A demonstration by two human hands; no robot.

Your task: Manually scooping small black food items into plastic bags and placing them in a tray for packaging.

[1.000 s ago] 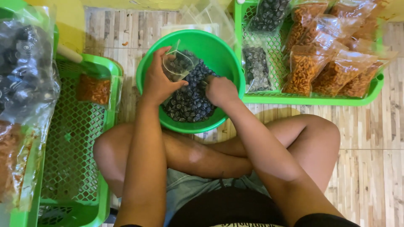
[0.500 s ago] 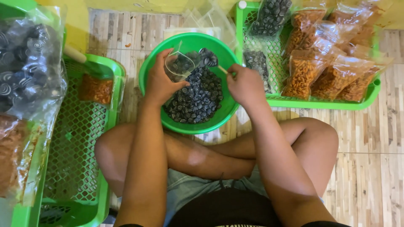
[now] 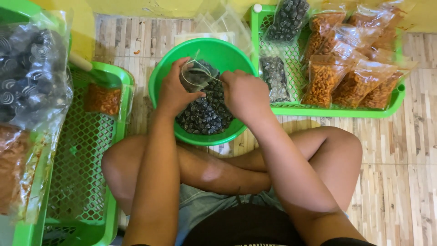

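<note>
We see the left hand (image 3: pixel 172 93) with its grip closed on a small clear plastic bag (image 3: pixel 195 75), mouth opened toward the right. The right hand (image 3: pixel 245 93) pinches the bag's right edge, fingers closed. The bag sits over a round green bowl (image 3: pixel 160 82) of dark round snacks (image 3: pixel 205 114) on the wooden floor (image 3: pixel 409 182). To the right, a green tray (image 3: pixel 337 110) holds sealed orange and dark snack packets. A green basket (image 3: pixel 86 150) lies left.
</note>
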